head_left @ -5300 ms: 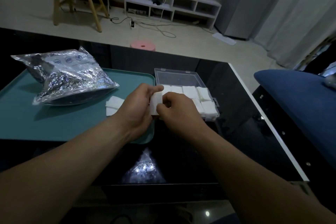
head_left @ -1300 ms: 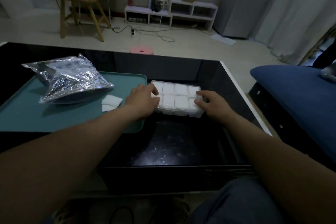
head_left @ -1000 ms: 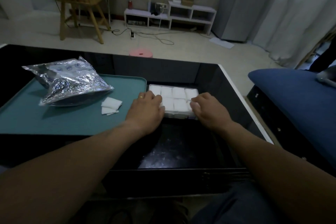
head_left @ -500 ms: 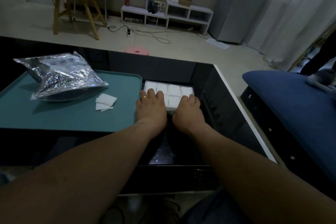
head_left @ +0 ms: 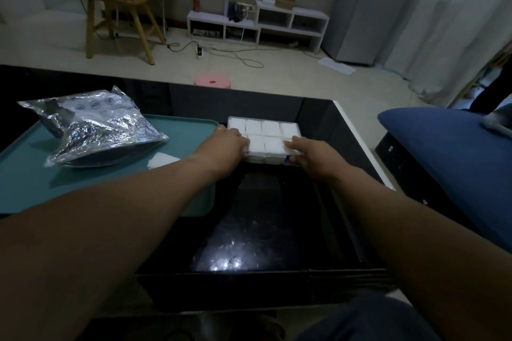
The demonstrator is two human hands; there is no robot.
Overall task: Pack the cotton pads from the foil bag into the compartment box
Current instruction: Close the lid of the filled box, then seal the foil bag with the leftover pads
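Observation:
The clear compartment box [head_left: 266, 133] lies on the black table with its lid down, white cotton pads filling its cells. My left hand [head_left: 224, 147] grips its near left corner and my right hand [head_left: 310, 153] grips its near right corner, fingers pressing on top and on the front edge. The crumpled foil bag [head_left: 94, 130] rests on the teal tray [head_left: 33, 185] to the left. A few loose cotton pads [head_left: 162, 160] lie on the tray beside my left forearm, partly hidden by it.
The glossy black table [head_left: 263, 230] ends in a white edge at the right. A blue cushioned seat [head_left: 457, 158] stands right of it. Beyond the table are a pink stool [head_left: 212, 81], a wooden chair [head_left: 119, 0] and a low white shelf [head_left: 257, 23].
The box lid has gone from open to closed. My hands, which lay together over the box's near side half a second ago, have moved apart to its two near corners.

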